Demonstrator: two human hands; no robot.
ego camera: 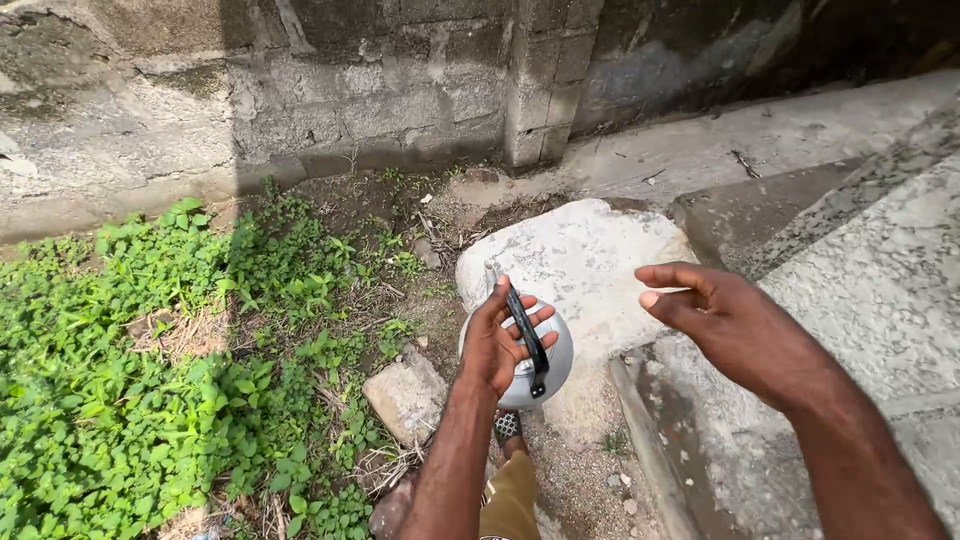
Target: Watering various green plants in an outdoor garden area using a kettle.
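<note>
Kettle held over a concrete slab [590,255].
Left hand [497,345] fingers clamped on metal kettle [553,365] handle; right hand [735,320] at 3 o'clock, fingers loosely apart, empty.

The kettle [556,355] is silver-grey with a black handle [527,335]; the weeds [150,330] are green, the slab [585,255] mottled grey-white.

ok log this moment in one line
left hand: holds kettle by black handle | right hand: empty, open, in air | below: stone slab
</note>
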